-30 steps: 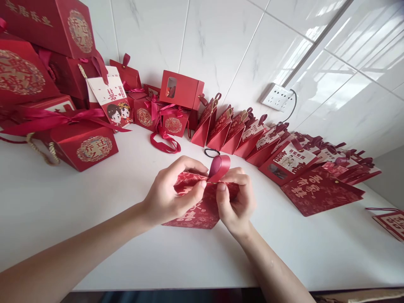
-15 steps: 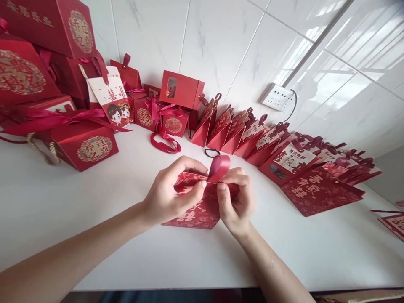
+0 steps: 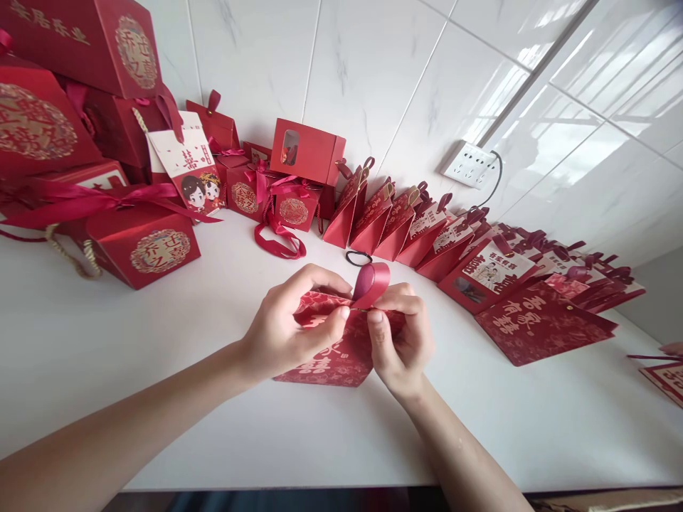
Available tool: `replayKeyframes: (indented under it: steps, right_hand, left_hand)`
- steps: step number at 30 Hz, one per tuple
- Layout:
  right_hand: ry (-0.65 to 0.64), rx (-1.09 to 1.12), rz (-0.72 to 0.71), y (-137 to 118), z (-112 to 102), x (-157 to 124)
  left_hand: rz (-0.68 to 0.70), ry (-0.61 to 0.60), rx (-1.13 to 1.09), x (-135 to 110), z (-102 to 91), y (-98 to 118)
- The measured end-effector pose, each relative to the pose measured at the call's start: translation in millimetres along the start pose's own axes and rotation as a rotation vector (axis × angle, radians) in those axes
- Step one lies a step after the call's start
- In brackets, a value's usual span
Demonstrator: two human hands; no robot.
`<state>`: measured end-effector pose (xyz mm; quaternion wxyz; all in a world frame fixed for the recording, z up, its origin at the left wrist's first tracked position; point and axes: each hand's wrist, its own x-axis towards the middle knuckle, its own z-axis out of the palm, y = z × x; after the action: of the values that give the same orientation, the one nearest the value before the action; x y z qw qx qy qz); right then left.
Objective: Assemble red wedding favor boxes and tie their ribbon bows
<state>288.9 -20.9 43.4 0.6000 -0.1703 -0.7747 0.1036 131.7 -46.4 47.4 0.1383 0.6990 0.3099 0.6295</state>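
A person's two bare hands meet over a small red paper gift bag (image 3: 341, 355) printed with a paler red pattern and large characters, which rests on a white table (image 3: 224, 306) near its front edge. The left hand (image 3: 288, 331) curls over the bag's upper left edge, thumb and forefinger pinched together on the paper at the base of a dark red ribbon loop (image 3: 371, 282). The right hand (image 3: 403, 341) grips the bag's upper right edge, its thumb pressed flat against the front and its fingers folded over the top, just beside the left fingertips. The ribbon loop stands upright between the two hands. Just behind the loop a thin black hair tie (image 3: 357, 257) lies on the table. Further back, a curved row of similar red bags (image 3: 389, 220) leans along a white tiled wall, running off to the right, where several lie flat and overlapping. A white wall socket (image 3: 469, 165) with a cable sits above that row. To the left stand larger red boxes with gold medallions (image 3: 144, 245), tied with red ribbons, some stacked. At the far right edge, another person's fingertip (image 3: 673, 348) shows near a flat red bag.
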Motion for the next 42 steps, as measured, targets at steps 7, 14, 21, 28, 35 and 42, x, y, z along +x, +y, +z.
replayKeyframes:
  steps: [7,14,21,28,35,42]
  right_hand:
    - [0.004,-0.007,0.003,1.1,-0.2,-0.5]
    - [0.001,-0.009,-0.002,1.4,0.2,0.1]
    - [0.001,0.009,-0.014,1.1,-0.9,0.0]
    - [-0.006,-0.032,-0.007,-0.1,-1.1,1.4]
    - [0.01,-0.002,0.038,-1.3,1.0,0.9]
    - [0.019,0.019,0.074,-1.5,1.9,0.4]
  left_hand:
    - [0.012,0.027,0.025,1.3,1.3,0.4]
    - [-0.014,0.025,0.021,1.6,1.1,1.1]
    - [-0.025,0.025,-0.031,2.5,2.6,1.3]
    - [-0.053,0.03,-0.052,2.3,3.0,2.1]
    - [-0.036,0.041,0.0,1.2,2.5,0.7]
    - [-0.007,0.048,0.055,2.2,2.6,-0.5]
